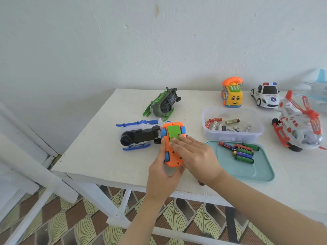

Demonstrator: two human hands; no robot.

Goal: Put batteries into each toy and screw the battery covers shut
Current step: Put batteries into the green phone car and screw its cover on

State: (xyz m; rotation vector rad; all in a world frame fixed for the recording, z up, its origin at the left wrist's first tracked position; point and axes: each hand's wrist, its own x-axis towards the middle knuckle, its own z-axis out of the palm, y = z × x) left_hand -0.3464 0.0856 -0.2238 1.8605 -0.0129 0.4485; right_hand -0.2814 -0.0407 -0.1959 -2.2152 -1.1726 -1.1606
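Note:
An orange toy car [172, 157] lies upside down near the table's front edge, its green battery cover [173, 132] facing up. My left hand [161, 171] grips the car's near end from below and from the left side. My right hand [195, 154] lies over the car with straight fingers, the fingertips pressing on the green cover. Several batteries [241, 152] lie on a teal tray [256, 172] to the right. More batteries [228, 125] sit in a clear plastic tub [231, 137] behind the tray.
A blue-and-white helicopter [137, 136] lies on its side just left of the car, a green helicopter [163, 104] behind it. At the back right stand a yellow phone toy [232, 93], a police car [266, 95], a red-and-white helicopter [299, 124] and a pale blue plane [318, 87].

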